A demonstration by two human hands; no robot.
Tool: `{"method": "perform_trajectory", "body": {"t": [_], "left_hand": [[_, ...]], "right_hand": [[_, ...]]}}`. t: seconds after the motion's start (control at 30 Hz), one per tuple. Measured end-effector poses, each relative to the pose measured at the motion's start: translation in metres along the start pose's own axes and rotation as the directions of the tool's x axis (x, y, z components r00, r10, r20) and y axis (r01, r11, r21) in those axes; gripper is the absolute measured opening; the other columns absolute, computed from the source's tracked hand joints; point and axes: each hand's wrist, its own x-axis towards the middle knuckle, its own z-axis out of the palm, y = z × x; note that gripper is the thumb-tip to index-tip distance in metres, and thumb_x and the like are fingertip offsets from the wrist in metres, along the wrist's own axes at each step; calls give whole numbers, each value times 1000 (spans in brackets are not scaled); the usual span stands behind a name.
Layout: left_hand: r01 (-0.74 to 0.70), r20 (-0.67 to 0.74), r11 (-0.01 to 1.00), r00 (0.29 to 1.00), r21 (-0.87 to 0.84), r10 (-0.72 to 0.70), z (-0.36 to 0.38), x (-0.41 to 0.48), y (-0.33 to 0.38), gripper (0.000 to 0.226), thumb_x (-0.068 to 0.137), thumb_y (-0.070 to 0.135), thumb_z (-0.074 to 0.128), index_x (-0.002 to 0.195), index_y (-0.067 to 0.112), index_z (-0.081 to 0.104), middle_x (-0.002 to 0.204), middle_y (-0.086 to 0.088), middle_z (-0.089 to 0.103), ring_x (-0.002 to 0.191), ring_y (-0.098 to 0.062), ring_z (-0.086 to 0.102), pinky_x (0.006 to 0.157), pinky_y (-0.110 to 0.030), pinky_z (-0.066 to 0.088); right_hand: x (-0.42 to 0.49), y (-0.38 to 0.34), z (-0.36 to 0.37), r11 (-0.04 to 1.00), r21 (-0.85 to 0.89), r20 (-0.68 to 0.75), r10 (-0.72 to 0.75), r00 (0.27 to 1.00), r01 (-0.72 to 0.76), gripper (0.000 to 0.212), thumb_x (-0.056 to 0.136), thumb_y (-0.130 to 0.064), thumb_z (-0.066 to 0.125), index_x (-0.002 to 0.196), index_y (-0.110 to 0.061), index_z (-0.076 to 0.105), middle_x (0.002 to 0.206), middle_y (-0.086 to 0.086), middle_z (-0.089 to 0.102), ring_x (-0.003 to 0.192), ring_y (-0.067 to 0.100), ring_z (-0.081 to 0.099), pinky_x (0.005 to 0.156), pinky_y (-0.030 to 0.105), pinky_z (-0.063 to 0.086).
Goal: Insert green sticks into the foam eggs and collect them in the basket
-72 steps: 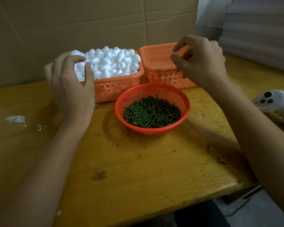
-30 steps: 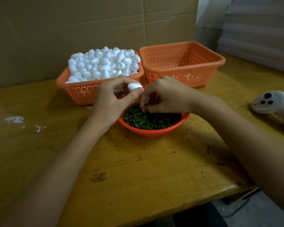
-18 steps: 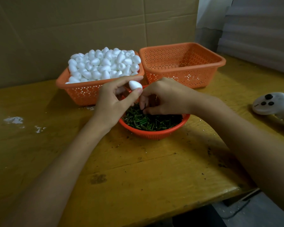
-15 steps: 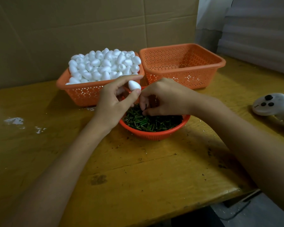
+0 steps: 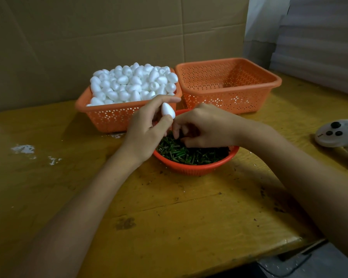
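So right now the left hand [image 5: 147, 133] has one foam egg [image 5: 167, 112] pinched between thumb and fingers, held up just above the near-left edge of the round bowl [image 5: 197, 171]. The egg's long axis stands pretty much upright, pointy end up and leaning a touch away, fat end down by the thumb. The right hand [image 5: 207, 126] is right next to it, almost touching, with its fingers curled down into the green sticks [image 5: 181, 153]. I honestly can't tell if it's got a stick pinched yet or is just rummaging, since the fingertips are buried in shadow. My read is we're at the grab-a-stick step, and nothing has been inserted yet. The thing that matters next is that the egg sits just left of and slightly above the right fingers, so a stick would need to come up and across to reach it. The empty basket [image 5: 231, 95] for finished ones is behind the bowl to the right, nearer the right hand, and the full egg basket [image 5: 109, 119] is back left.
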Motion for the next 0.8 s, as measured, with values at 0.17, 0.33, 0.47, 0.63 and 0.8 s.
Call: {"method": "perform_trajectory", "body": {"t": [0.17, 0.33, 0.47, 0.63, 0.8], "left_hand": [[12, 14, 999, 1000, -51, -12, 0, -1, 1, 22, 97, 19, 54, 118, 13, 52, 77, 4, 65, 69, -34, 58, 68, -53, 51], [-18, 8, 999, 1000, -51, 19, 1, 0, 1, 7, 101, 18, 53, 104, 22, 48, 78, 0, 63, 69, -36, 58, 67, -58, 50], [-25, -3, 998, 1000, -59, 25, 1, 1, -2, 8, 101, 18, 57, 103, 19, 50, 81, 6, 64, 67, -13, 60, 66, -47, 51], [-18, -15, 994, 1000, -107, 16, 2, 2, -4, 9, 101, 18, 63, 106, 13, 57, 90, 11, 65, 73, -5, 63, 70, -27, 50], [-5, 2, 998, 1000, -60, 5, 0, 3, -6, 10, 100, 23, 65, 110, 21, 66, 89, 13, 66, 75, -7, 63, 72, -31, 51]], "right_hand": [[2, 1, 1, 1000, 4, 12, -9, 1000, 9, 23, 83, -22, 76, 105, -27, 73, 85, -12, 66, 75, 8, 61, 76, 32, 48], [3, 0, 3, 1000, -12, 16, -19, 1000, 19, 22, 83, -21, 76, 104, -26, 72, 79, -14, 64, 69, 5, 56, 71, 29, 43], [4, -1, 2, 999, -35, 14, -31, 999, 31, 22, 84, -21, 75, 105, -25, 71, 78, -13, 62, 69, 8, 56, 73, 33, 47], [1, -2, 3, 997, -63, 13, -42, 999, 43, 24, 86, -21, 74, 109, -24, 69, 85, -8, 66, 76, 14, 64, 75, 37, 51], [-1, 0, 4, 999, -37, -1, -27, 1000, 27, 25, 86, -21, 75, 110, -25, 70, 88, -8, 67, 81, 13, 65, 79, 36, 50]]}}
